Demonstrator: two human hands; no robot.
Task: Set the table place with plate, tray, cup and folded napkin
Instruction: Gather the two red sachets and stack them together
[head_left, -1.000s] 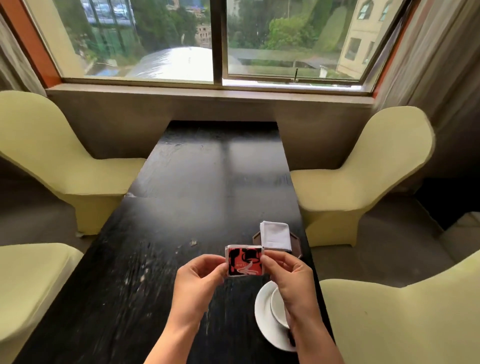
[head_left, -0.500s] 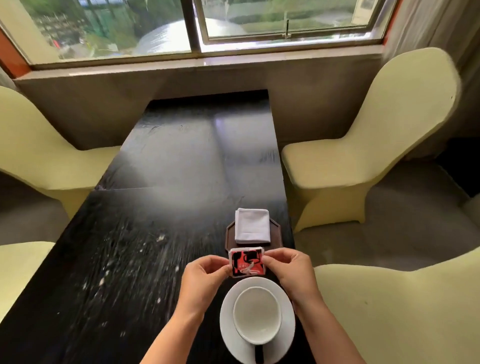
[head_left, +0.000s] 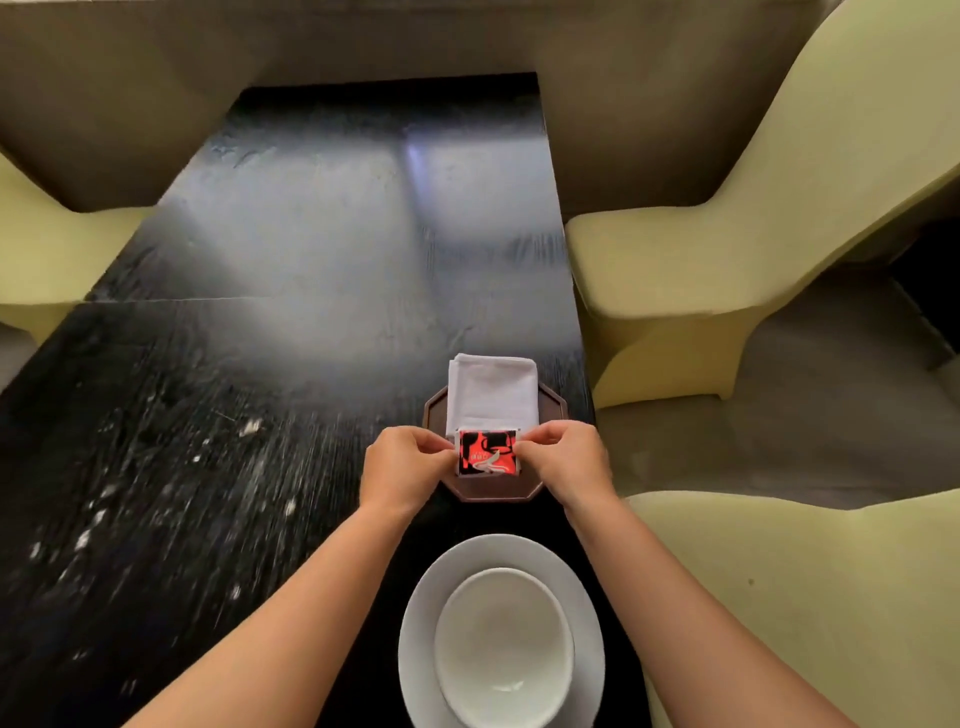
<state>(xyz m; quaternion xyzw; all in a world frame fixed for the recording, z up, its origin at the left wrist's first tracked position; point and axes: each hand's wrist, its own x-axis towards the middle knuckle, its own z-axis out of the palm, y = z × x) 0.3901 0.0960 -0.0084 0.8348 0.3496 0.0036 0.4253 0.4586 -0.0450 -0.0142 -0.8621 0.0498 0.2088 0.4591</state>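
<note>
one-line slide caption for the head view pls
Both hands, left hand and right hand, pinch a red-and-black packet over the brown tray holding a folded napkin; cup on plate nearer.

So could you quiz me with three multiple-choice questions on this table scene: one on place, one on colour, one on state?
1. Where does the folded white napkin lie?
A on the dark octagonal tray
B in the cup
C on a chair

2. What colour is the small square packet?
A blue
B red and black
C green

3. How is the packet held?
A by the left hand only
B lying free
C pinched by both hands, the right hand too

Answers: A, tray rim shows around the napkin; B, its print shows; C, fingers grip each side.
</note>
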